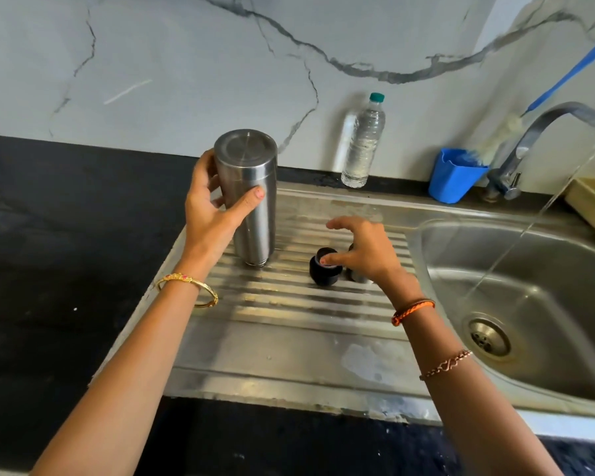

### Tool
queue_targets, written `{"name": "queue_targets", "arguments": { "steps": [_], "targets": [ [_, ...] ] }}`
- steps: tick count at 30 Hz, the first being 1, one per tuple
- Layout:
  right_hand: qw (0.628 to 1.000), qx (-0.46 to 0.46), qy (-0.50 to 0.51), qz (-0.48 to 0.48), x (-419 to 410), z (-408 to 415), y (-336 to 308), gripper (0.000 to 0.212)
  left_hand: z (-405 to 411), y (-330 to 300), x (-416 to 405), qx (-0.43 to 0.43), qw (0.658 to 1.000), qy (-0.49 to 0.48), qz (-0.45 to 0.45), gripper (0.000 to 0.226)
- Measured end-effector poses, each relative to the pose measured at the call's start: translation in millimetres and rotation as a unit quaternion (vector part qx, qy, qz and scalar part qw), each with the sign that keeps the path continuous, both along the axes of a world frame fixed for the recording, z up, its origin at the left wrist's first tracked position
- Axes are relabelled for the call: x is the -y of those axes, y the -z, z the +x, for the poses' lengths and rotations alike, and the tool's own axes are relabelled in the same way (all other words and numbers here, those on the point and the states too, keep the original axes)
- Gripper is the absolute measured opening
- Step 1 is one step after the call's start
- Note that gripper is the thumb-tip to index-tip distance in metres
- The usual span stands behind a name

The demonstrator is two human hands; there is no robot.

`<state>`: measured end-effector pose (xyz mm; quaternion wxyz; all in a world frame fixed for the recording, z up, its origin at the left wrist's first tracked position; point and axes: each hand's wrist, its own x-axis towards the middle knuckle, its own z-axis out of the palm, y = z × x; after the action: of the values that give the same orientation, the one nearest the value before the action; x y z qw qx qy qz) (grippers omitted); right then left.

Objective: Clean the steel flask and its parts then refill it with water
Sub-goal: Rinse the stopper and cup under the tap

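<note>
The left hand [213,214] gripped the steel flask [251,197], thumb across its front and fingers curled round its far side. The flask stood upside down, its flat base uppermost and its mouth resting on the ribbed steel drainboard [289,304] just beyond the left wrist.

To the right of that hand, the right hand [364,249] reached down over two small parts on the same drainboard. Its fingers were curled, and its thumb tip touched the top of the black cap [323,269], which lay directly under the hand. A second, darker part [354,273] sat just beside the cap, mostly hidden beneath the palm; whether the fingers actually pinched either piece could not be told.

Farther right of the right hand, the tap [543,132] ran, a thin stream falling into the sink basin [529,286]. Beyond the right hand, against the marble wall, stood a clear plastic bottle [363,146] and a blue cup [455,175] holding a brush.
</note>
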<state>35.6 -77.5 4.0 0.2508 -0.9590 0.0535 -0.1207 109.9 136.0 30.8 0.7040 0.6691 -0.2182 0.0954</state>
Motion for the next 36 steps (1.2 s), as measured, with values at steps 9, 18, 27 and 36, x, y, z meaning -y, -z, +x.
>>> {"name": "queue_targets", "arguments": {
  "steps": [9,18,27,36],
  "targets": [
    [0.974,-0.131,-0.048,-0.18,-11,0,14,0.062,-9,5,2,0.011,1.0,-0.016,0.013,0.081],
    [0.992,-0.059,0.011,-0.11,-19,7,7,0.049,14,-1,8,-0.025,0.998,-0.043,0.035,0.079],
    [0.996,0.007,-0.071,0.047,-47,39,-16,0.058,16,7,10,-0.005,0.999,-0.047,0.025,0.077],
    [0.995,-0.001,-0.087,0.049,-46,44,-18,0.061,19,19,10,-0.026,0.999,-0.034,0.027,0.09]
  ]
}}
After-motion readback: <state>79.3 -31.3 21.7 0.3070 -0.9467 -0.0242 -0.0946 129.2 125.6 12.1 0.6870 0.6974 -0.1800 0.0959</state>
